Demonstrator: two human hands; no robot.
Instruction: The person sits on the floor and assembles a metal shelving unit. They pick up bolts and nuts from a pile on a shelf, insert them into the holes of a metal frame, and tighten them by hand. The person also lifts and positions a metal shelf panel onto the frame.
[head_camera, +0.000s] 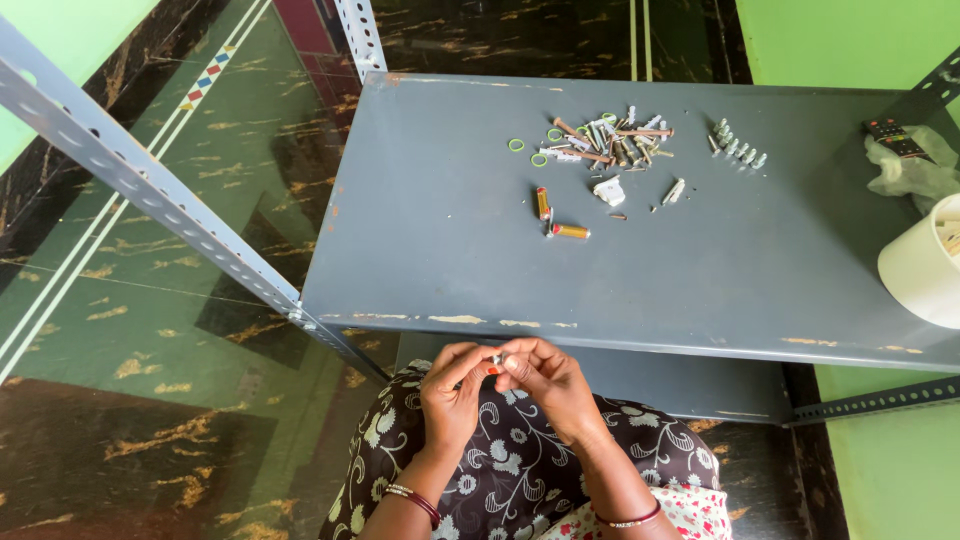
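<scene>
My left hand (452, 385) and my right hand (545, 378) meet just below the near edge of a grey metal shelf (420, 250), over my lap. Together their fingertips pinch a small part (495, 360) with an orange and a pale end; most of it is hidden by the fingers. On the shelf, two orange-and-silver cylinders (556, 218) lie near the middle. Beyond them sits a loose heap of several screws, plugs and pins (612, 140) with small green rings (530, 150) beside it.
A row of several pale wall plugs (738, 146) lies at the shelf's back right. A crumpled plastic bag (915, 170) and a white cup (925, 268) stand at the right edge. A perforated metal upright (150, 190) crosses diagonally on the left over a dark marble floor.
</scene>
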